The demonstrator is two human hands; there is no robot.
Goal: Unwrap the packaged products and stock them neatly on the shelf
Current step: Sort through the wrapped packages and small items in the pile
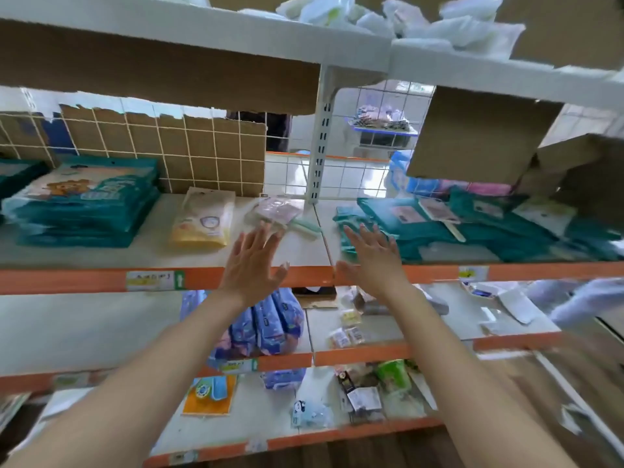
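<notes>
No brand or wording can be read anywhere. The print on the packs is blurred, and the price label (155,280) fixed to the orange front edge of the shelf (145,251) is just as illegible. Only a bear picture can be made out, on top of the stack of teal packs (84,204) at the left of the shelf.

Both arms are stretched forward and up toward this shelf. The left hand (251,265) is held flat with its fingers straight and spread, and nothing is gripped in it. Its fingertips are seen just in front of a pink packet (278,211) lying near the upright post. The right hand (371,261) is likewise spread wide and empty, its fingertips at the near edge of a heap of teal packets (439,231) on the right part of the shelf. Whether they are touched cannot be told.

A yellow pouch (202,219) is laid between the stack and the pink packet. The rear of the heap is hidden by a cardboard box (483,136) above it. Blue patterned packs (273,322) on the shelf below are partly covered by the left forearm. White bags (439,25) are piled on the top shelf.
</notes>
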